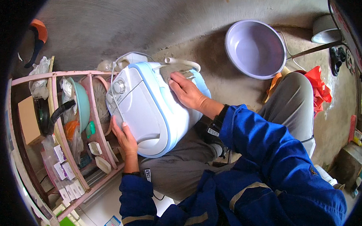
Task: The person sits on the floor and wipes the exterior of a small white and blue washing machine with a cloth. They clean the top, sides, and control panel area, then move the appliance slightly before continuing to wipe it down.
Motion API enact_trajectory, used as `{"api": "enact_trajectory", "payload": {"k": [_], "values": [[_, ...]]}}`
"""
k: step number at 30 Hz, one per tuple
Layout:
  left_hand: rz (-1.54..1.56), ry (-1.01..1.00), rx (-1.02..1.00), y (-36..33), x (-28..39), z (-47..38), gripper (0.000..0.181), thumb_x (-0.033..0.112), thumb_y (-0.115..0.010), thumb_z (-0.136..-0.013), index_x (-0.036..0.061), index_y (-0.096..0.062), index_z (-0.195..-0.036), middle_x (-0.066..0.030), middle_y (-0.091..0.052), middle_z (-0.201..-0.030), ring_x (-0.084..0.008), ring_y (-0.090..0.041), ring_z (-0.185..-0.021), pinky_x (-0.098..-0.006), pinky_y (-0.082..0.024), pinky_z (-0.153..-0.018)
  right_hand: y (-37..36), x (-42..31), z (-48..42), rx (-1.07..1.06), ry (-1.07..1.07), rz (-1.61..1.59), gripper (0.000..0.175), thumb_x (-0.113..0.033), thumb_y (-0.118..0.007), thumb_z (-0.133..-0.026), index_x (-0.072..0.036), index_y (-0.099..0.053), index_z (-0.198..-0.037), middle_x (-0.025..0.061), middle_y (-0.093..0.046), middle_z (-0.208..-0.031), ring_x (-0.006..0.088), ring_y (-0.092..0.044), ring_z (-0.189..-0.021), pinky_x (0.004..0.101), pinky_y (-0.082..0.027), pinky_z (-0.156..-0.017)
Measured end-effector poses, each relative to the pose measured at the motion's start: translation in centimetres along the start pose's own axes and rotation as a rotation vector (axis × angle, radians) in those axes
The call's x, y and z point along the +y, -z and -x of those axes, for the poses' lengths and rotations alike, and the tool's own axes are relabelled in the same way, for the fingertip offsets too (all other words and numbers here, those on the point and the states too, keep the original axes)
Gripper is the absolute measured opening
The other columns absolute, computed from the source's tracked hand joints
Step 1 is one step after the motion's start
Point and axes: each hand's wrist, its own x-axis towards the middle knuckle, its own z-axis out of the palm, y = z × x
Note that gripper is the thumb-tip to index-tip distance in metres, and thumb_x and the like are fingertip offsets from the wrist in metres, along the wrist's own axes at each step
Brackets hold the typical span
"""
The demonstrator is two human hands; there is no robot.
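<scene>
A small white and light-blue plastic washing machine [145, 109] stands tilted before my legs, its lid and control knob facing up to the left. My left hand [125, 137] rests against the lid's near left edge, fingers spread. My right hand [184, 90] presses a grey-brown cloth [175, 70] onto the machine's side, near its upper right end. A white drain hose [186, 62] curves past the cloth. A thin grey cord [113, 85] loops over the control panel.
At left stands a pink shelf rack [94, 116] with a teal basin [80, 104], soap boxes [63, 169] and a cardboard box [28, 119]. A purple basin [255, 50] is on the upper right, near red cloth [317, 85]. A concrete wall [130, 22] rises behind the machine.
</scene>
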Motion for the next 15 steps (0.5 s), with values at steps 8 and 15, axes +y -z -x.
{"api": "enact_trajectory", "payload": {"k": [8, 15], "values": [[0.040, 0.011, 0.023, 0.2, 0.3, 0.0, 0.065, 0.033, -0.050, -0.108, 0.0026, -0.034, -0.164, -0.0274, -0.037, -0.165, -0.0431, -0.036, -0.152, -0.0496, -0.029, -0.126, 2.7, -2.2, 0.7, 0.136, -0.155, -0.137, 0.019, -0.016, -0.066, -0.103, -0.001, -0.064, -0.113, 0.0043, -0.062, -0.092, 0.0123, -0.060, -0.088, 0.0301, -0.052, -0.081], [0.006, -0.009, 0.040, -0.1, 0.5, -0.1, 0.065, 0.032, -0.051, -0.108, 0.0033, -0.035, -0.164, -0.0273, -0.039, -0.164, -0.0433, -0.037, -0.152, -0.0497, -0.030, -0.125, 4.9, -6.0, -5.6, -0.106, 0.261, 0.538, 0.034, -0.019, -0.078, -0.091, -0.001, -0.070, -0.119, 0.0177, -0.068, -0.122, 0.0374, -0.068, -0.111, 0.0444, -0.056, -0.096]]}}
